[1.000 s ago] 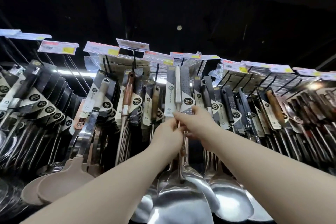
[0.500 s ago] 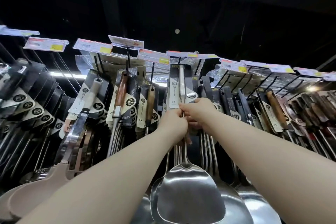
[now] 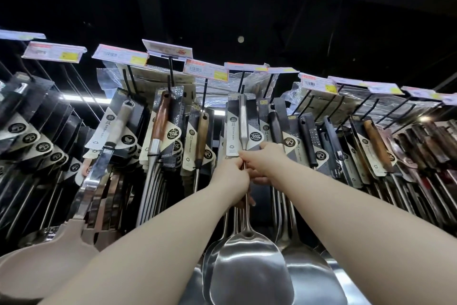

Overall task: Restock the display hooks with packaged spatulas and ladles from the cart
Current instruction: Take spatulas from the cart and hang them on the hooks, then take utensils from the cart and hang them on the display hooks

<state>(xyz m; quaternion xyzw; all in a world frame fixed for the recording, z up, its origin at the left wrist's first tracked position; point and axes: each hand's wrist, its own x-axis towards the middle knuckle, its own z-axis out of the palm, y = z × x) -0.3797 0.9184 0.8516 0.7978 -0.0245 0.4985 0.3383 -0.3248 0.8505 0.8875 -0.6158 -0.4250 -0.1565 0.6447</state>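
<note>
A steel spatula [image 3: 249, 272] on a black and white card [image 3: 243, 129] hangs in the middle of the display, its handle top up at a black hook [image 3: 242, 89]. My left hand [image 3: 231, 177] is closed around its thin shaft just under the card. My right hand [image 3: 265, 160] grips the card's lower edge and the shaft from the right. Both hands touch each other. Whether the card's hole sits over the hook is hidden.
Rows of packaged spatulas and ladles fill the hooks on both sides: wood-handled ones [image 3: 160, 119] to the left, black-handled ones [image 3: 306, 141] to the right, beige silicone spatulas [image 3: 44, 267] at lower left. Price tags [image 3: 206, 69] jut out above the hooks.
Both hands have lifted the steel spatula higher, so its blade rose and the card's top now reaches the hook. The view has tilted up slightly.
</note>
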